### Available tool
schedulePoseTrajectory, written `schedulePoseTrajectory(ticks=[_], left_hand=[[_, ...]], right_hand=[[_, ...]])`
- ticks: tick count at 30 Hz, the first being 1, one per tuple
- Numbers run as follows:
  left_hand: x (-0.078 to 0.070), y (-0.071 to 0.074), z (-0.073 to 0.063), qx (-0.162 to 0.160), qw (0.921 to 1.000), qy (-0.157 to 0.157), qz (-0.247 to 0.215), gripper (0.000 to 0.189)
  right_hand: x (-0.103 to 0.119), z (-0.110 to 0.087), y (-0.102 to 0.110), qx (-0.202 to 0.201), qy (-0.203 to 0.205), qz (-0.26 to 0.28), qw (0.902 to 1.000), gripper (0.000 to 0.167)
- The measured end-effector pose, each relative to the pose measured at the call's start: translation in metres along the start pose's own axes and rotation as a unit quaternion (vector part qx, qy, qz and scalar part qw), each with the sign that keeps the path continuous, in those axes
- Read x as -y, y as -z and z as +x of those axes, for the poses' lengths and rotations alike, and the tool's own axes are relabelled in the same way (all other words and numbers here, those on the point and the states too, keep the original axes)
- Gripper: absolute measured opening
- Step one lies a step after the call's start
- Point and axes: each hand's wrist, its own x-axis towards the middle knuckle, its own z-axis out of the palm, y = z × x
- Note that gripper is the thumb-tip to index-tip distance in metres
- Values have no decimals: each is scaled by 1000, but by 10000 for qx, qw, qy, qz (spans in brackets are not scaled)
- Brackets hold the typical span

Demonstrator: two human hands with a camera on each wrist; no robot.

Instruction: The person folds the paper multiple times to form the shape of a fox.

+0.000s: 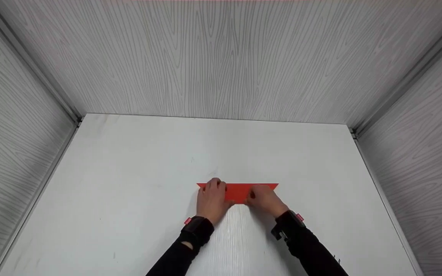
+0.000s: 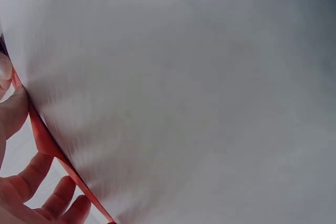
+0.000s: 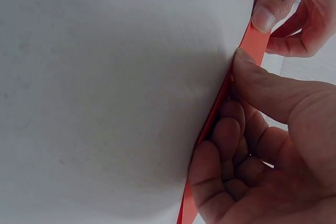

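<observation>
On the tabletop (image 1: pixel 129 161), red paper (image 1: pixel 237 193) points lengthwise left-right, left hand (image 1: pixel 212 199) pressing, right hand (image 1: pixel 266 199) pinching it.

Red paper (image 1: pixel 236 193), partly invisible behind left fingers (image 1: pixel 214 184) and right fingers (image 1: pixel 258 190)

The red sheet (image 1: pixel 236 193) is made of smooth, matt paper. On the smooth worktop (image 1: pixel 129 165), a faint near-side gloss is seen. The 3 walls (image 1: pixel 213 57) are finished in wood grain.

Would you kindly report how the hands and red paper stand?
Left hand on left part of red paper. Right hand curled at right part. Paper on white table. No obstruction visible.
</observation>
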Motion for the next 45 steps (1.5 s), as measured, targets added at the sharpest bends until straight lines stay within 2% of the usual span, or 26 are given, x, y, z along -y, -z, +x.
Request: schedulePoseTrajectory(ticks=[5,12,18,27,32,36,39,45], left_hand=[[7,6,-1,76,9993,-16,-368,41],[21,13,0,203,9970,64,-746,40],[32,20,0,226,9963,48,-822,35],[37,25,0,345,9937,89,-1063,33],[42,30,2,549,9898,-1,-1312,28],[40,35,5,873,9842,196,-1527,26],[36,35,5,969,9837,412,-1456,29],[31,26,3,602,9930,436,-914,37]], right_hand=[[0,1,-1,78,-129,-2,9999,15],[2,3,-2,40,3,13,10000,18],[1,0,-1,18,-119,33,9999,19],[2,0,0,75,-222,76,9997,19],[1,-1,0,30,-173,8,9998,19],[1,-2,0,48,-188,-16,9998,19],[2,-2,0,90,-206,-38,9997,19],[5,1,0,99,-179,-87,9998,21]])
